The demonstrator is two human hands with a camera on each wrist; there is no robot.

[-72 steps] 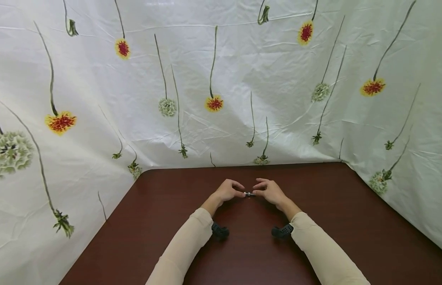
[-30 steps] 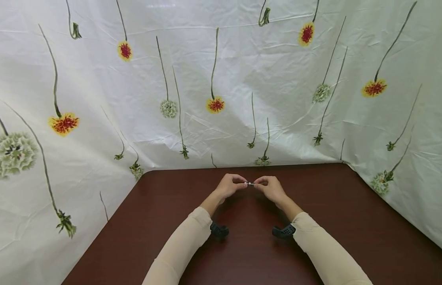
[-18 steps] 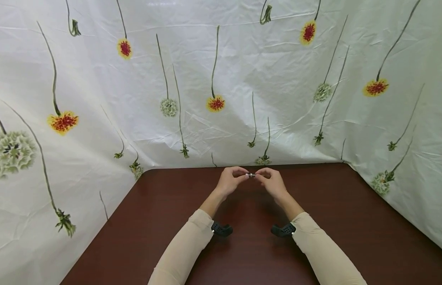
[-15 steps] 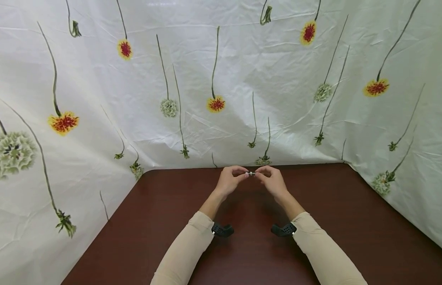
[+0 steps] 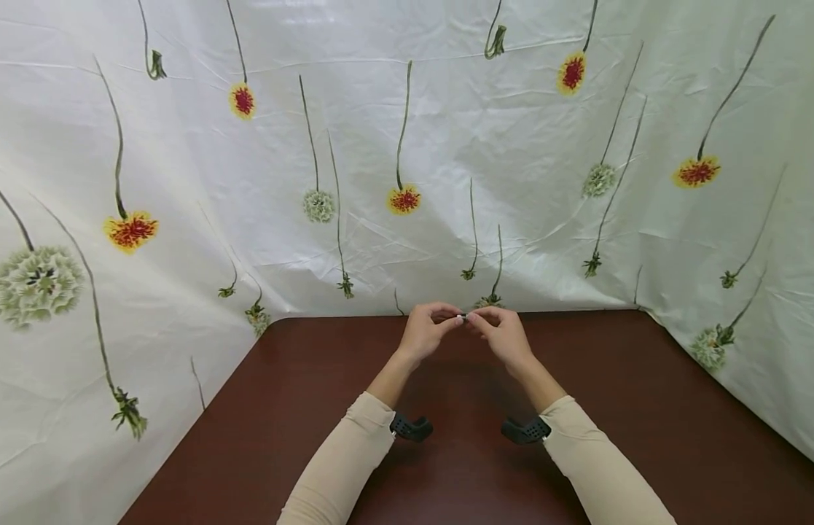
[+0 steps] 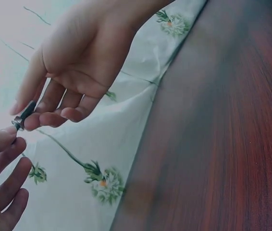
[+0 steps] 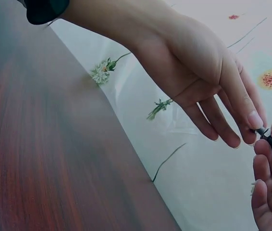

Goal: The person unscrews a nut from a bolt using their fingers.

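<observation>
Between the fingertips of both hands is a small dark threaded bolt [image 5: 464,316] with a shiny nut-like ring [image 6: 17,123] around it. My left hand [image 5: 421,334] pinches the bolt's end beside that ring. At the other end, my right hand [image 5: 506,337] has thumb and forefinger on the dark threads. In the left wrist view the right hand [image 6: 85,53] reaches in from the upper right, its other fingers loosely bent. The right wrist view shows the left hand [image 7: 193,67] coming from the upper left, thumb tip at the ring. Fingertips cover much of the bolt.
A dark red-brown wooden table [image 5: 459,467] lies under the arms. Behind it and along both sides hangs a white cloth [image 5: 354,109] printed with flowers. Each wrist wears a black device, one on the left wrist [image 5: 412,429] and one on the right wrist [image 5: 525,430].
Both hands have moved up and away from the person with the bolt, from close over the table. The fingertips have drawn nearer together, covering more of the bolt. The head view has tilted slightly.
</observation>
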